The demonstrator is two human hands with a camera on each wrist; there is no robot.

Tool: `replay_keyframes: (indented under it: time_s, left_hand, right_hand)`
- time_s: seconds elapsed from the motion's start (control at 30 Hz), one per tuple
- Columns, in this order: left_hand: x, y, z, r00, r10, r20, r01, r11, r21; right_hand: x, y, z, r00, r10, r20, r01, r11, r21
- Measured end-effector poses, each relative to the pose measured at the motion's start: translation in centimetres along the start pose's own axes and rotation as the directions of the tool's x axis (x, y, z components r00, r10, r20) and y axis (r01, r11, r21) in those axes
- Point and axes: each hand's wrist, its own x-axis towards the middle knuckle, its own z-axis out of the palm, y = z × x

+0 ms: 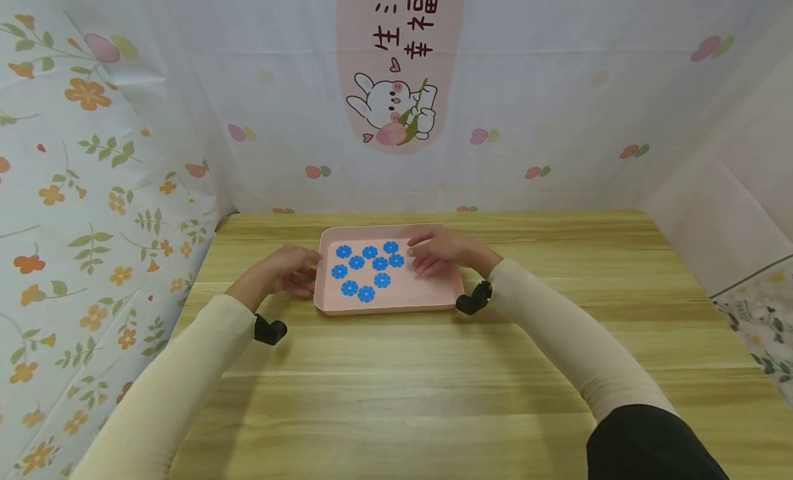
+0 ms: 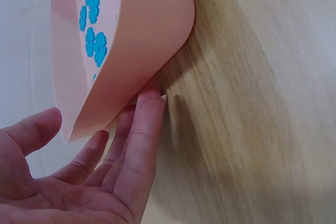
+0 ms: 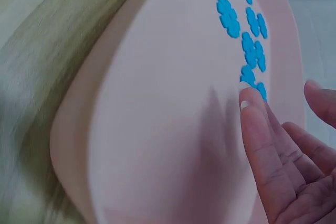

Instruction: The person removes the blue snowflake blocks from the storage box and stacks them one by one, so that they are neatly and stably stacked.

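Note:
A shallow pink tray (image 1: 421, 299) lies on the wooden table. Several flat blue flower-shaped pieces (image 1: 366, 294) form a rough heart outline on its left and middle part. At the tray's left end is my left hand (image 1: 290, 270), fingers loosely bent; in the left wrist view its fingertips (image 2: 150, 92) are by the foot of the tray's outer wall, and whether they press it I cannot tell. Over the tray's right part hangs my right hand (image 1: 441, 249) with relaxed fingers and nothing between them. In the right wrist view its fingertips (image 3: 253, 98) are close to the nearest blue pieces (image 3: 248, 75).
The wooden table (image 1: 396, 390) extends in front of the tray and to both sides. A white cloth with a rabbit print (image 1: 396, 101) hangs behind it, and a flowered cloth (image 1: 93, 259) borders the left side. Black wrist mounts (image 1: 270, 330) sit on both sleeves.

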Motion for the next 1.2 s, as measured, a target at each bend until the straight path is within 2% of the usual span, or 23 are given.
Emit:
replay_keyframes:
  time_s: [0.2, 0.37, 0.6, 0.87, 1.1, 1.2]
  left_hand:
    - [0.4, -0.3, 0.3, 1.0, 0.011, 0.011, -0.011, 1.0, -0.008]
    - [0.6, -0.6, 0.3, 1.0, 0.015, 0.005, -0.015, 1.0, -0.018]
    - [0.5, -0.8, 0.3, 1.0, 0.026, 0.008, -0.026, 1.0, -0.018]
    - [0.6, -1.0, 0.2, 0.999, 0.036, 0.003, -0.036, 0.999, -0.017]
    - [0.7, -1.2, 0.1, 0.999, 0.034, -0.007, -0.034, 0.999, -0.015]
    - [0.8, -1.2, 0.1, 0.999, 0.038, -0.007, -0.038, 0.999, -0.006]
  right_hand:
    - [1.1, 0.7, 0.9, 0.998, -0.015, -0.056, 0.017, 0.999, 0.032]
    - [1.9, 1.1, 1.7, 0.998, 0.008, -0.059, -0.005, 0.999, 0.052]
    - [2.4, 1.3, 2.5, 0.998, 0.005, -0.059, -0.006, 1.0, -0.009]
    - [2.7, 1.8, 3.6, 0.987, -0.031, -0.156, 0.022, 0.998, -0.057]
    - [3.1, 1.8, 4.4, 0.975, -0.02, -0.223, -0.009, 0.992, -0.128]
    - [3.3, 1.7, 4.3, 0.974, -0.013, -0.226, -0.017, 0.991, -0.131]
